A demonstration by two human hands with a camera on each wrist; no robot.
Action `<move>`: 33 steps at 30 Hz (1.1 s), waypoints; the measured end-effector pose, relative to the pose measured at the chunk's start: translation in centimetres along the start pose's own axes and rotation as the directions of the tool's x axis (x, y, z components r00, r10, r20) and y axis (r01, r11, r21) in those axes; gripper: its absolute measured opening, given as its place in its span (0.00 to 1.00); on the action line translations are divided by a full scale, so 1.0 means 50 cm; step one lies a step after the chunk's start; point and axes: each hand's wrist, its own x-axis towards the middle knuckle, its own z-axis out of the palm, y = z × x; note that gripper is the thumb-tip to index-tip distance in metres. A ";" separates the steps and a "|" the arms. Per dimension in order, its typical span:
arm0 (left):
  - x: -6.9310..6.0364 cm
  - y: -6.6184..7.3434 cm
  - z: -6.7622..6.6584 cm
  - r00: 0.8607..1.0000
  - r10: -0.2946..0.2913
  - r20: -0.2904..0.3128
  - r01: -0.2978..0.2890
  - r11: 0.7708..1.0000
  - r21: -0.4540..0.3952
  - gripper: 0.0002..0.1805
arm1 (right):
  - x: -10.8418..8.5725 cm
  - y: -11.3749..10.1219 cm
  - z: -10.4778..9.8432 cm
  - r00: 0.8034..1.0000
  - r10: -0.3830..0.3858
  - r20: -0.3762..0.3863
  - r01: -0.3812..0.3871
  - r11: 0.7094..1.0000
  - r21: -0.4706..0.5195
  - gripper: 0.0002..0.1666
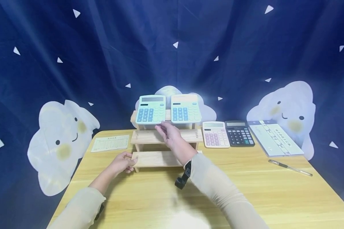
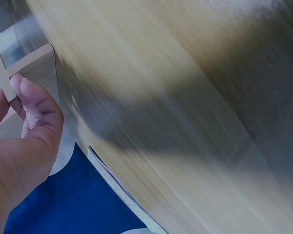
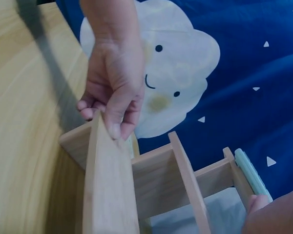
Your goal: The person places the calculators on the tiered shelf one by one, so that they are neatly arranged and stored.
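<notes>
A three-tier wooden stand (image 1: pixel 160 159) stands on the table. On its top step lean two pale green calculators with blue keys, a left calculator (image 1: pixel 151 109) and a right calculator (image 1: pixel 185 108). My right hand (image 1: pixel 173 136) reaches over the lower steps and pinches the left calculator's lower right corner; in the right wrist view only part of this hand (image 3: pixel 278 212) shows, beside the calculator's edge (image 3: pixel 251 173). With my left hand (image 1: pixel 122 163) I grip the left end of the lowest step, thumb on top. The left wrist view shows that hand (image 2: pixel 31 126) around the board's end.
Right of the stand lie a pink calculator (image 1: pixel 216 135) and a black calculator (image 1: pixel 239 133). Farther right are a clipboard-like pad (image 1: pixel 275 138) and a pen (image 1: pixel 290 167). A printed paper slip (image 1: pixel 110 143) lies on the left. Behind hangs a blue curtain (image 1: pixel 172 47) with cloud prints.
</notes>
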 end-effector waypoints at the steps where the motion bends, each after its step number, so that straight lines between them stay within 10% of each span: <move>1: 0.000 -0.001 0.000 1.000 -0.002 -0.003 0.001 1.000 -0.003 0.22 | -0.001 0.001 -0.003 1.000 0.006 0.006 -0.006 0.999 -0.034 0.21; 10: 0.001 0.000 -0.003 1.000 -0.007 0.009 0.007 1.000 0.026 0.23 | -0.040 -0.009 -0.046 0.976 0.159 0.151 -0.074 0.886 -0.457 0.12; 18: -0.006 0.009 0.000 1.000 -0.006 0.008 0.006 1.000 0.031 0.23 | -0.088 -0.079 -0.079 0.811 0.393 0.433 0.115 0.619 -0.777 0.13; 25: 0.001 0.001 0.005 1.000 0.001 0.006 -0.001 1.000 0.023 0.22 | -0.125 -0.169 -0.112 0.744 0.390 0.542 0.257 0.583 -0.771 0.18; 29: 0.005 0.000 0.004 1.000 0.001 0.012 -0.001 1.000 0.024 0.22 | -0.130 -0.233 -0.148 0.776 0.305 0.552 0.322 0.560 -0.763 0.20; 33: 0.001 0.003 0.003 1.000 0.000 0.012 0.000 0.999 0.032 0.21 | -0.117 -0.293 -0.197 0.874 0.139 0.465 0.352 0.478 -0.804 0.19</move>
